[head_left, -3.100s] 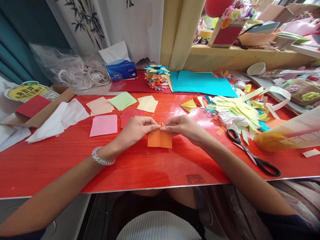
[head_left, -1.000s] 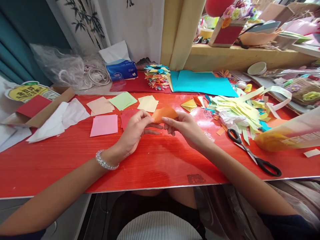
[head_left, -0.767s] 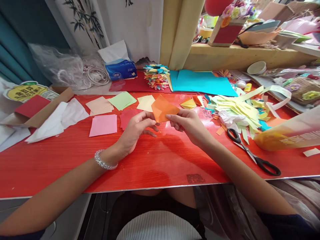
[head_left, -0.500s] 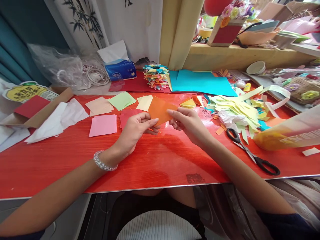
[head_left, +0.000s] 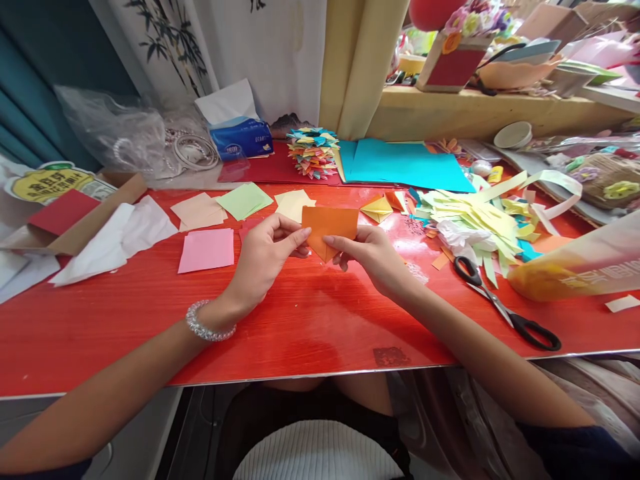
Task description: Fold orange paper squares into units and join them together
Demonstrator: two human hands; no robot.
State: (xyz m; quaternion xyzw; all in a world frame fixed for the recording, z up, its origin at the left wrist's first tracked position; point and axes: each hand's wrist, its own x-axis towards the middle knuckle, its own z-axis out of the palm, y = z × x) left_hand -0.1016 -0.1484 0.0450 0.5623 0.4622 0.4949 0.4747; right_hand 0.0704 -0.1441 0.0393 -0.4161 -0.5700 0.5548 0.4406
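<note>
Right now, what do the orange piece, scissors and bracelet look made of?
Orange piece: matte paper, thin and crisp-edged. Scissors: shiny grey blades, likely steel; smooth black handles, probably plastic. Bracelet: clear, glinting beads, glass or plastic, can't tell.

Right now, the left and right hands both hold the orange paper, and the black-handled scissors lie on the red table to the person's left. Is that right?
Not quite: the head view shows the black-handled scissors on the red table to the person's right, not left. The left hand and right hand do both hold the orange paper.
</note>
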